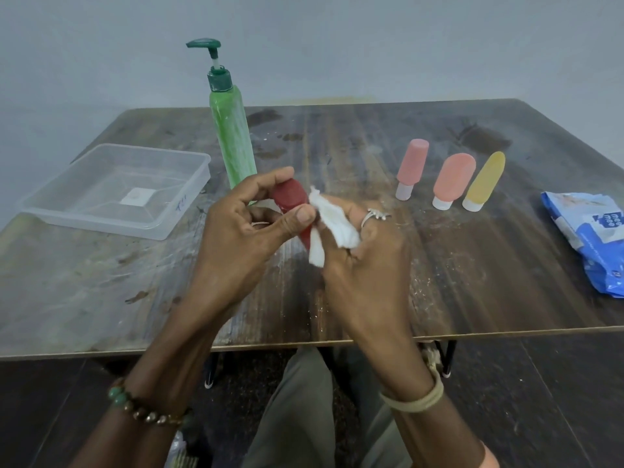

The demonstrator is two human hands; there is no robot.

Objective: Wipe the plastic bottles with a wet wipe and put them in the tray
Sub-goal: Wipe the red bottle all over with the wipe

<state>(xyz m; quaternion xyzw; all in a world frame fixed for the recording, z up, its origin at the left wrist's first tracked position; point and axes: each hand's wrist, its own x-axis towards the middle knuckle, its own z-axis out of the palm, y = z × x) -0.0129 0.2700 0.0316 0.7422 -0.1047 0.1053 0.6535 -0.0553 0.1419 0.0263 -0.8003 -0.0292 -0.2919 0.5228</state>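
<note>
red bottle (289, 197) mostly covered: left hand (236, 238) wraps its left side, wet wipe (337, 224) hides the right side, can't tell which end has the cap. right hand (368, 261) fingertips buried under the wipe. green pump bottle (231, 130) base hidden behind the left hand. wipe pack (587, 238) cut by right edge. blue scribble on tray (101, 228) wall too small to read.

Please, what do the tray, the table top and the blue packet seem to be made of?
Tray: clear plastic, smooth and glossy; the table shows through its walls and floor.
Table top: wood or a wood-look laminate, I cannot tell which; dull, worn finish with grain lines, stains and scratches.
Blue packet: thin plastic film, it seems; shiny, crinkled and printed.
</note>
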